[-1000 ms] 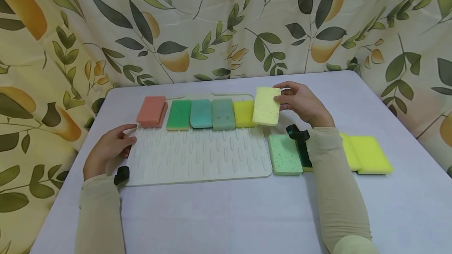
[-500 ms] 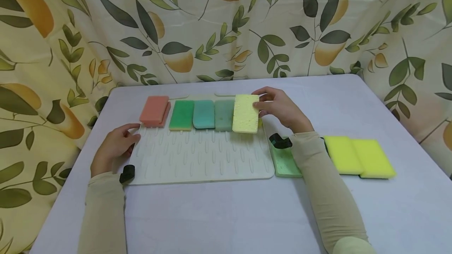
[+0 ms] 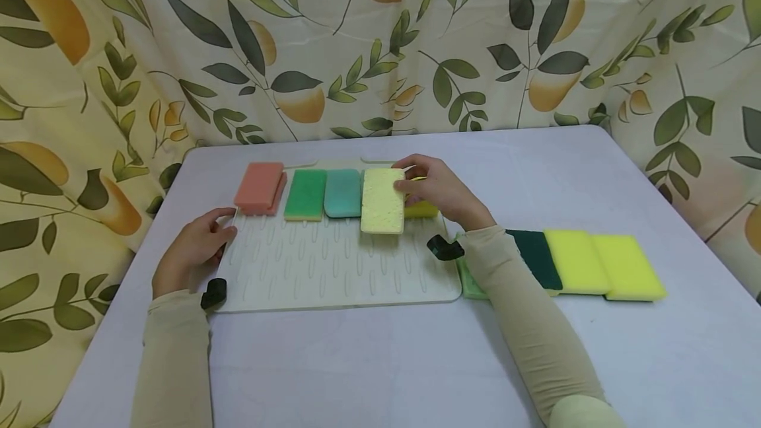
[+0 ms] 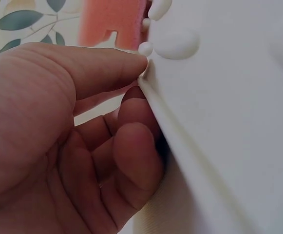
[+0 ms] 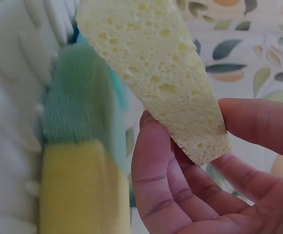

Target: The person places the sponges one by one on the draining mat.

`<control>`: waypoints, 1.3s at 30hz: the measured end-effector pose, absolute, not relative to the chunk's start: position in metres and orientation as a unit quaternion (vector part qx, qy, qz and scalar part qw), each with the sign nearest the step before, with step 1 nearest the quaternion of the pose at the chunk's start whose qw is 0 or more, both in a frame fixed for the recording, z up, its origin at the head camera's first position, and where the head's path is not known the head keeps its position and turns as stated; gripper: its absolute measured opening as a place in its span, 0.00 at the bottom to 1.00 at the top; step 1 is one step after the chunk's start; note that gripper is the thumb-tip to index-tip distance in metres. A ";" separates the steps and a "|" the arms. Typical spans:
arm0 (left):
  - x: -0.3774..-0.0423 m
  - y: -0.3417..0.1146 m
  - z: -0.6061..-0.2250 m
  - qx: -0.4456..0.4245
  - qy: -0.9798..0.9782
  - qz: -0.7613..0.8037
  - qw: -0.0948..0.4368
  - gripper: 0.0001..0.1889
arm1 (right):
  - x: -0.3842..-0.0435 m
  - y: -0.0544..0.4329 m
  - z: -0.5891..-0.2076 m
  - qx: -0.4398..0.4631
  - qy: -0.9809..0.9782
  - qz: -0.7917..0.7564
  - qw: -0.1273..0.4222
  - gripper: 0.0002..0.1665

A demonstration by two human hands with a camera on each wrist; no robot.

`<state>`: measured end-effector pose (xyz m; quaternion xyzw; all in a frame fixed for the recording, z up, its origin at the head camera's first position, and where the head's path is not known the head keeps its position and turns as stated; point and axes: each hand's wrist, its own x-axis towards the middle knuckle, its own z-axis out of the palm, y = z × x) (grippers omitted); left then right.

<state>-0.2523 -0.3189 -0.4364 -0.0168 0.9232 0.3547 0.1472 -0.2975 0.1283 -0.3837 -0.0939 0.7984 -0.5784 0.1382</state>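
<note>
The right hand (image 3: 438, 191) clamps a pale yellow sponge (image 3: 382, 202) between thumb and fingers over the far part of the white ridged tray (image 3: 339, 269), right of a teal sponge (image 3: 343, 193). The left hand (image 3: 191, 248) touches the tray's left edge (whether it pinches it, I cannot quite tell). 2 bright yellow sponges (image 3: 577, 259) lie on the table (image 3: 380, 362), right of the tray.

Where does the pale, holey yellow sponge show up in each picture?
Head: pale yellow sponge, near the centre, in the right hand.
Left wrist: not in it.
Right wrist: pale yellow sponge, upper middle.
Shared landmark: leaf-print cloth, visible in all three.
</note>
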 end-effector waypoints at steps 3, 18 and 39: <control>-0.253 -0.319 -0.436 -0.021 0.921 0.358 0.149 0.31 | -0.296 0.120 -0.383 -0.101 0.795 -0.581 0.140 0.24; -0.258 -0.320 -0.433 -0.010 0.911 0.390 0.133 0.30 | -0.292 0.084 -0.384 -0.107 0.757 -0.628 0.147 0.23; -0.252 -0.321 -0.440 -0.006 0.905 0.400 0.147 0.33 | -0.276 0.051 -0.398 -0.149 0.749 -0.624 0.168 0.21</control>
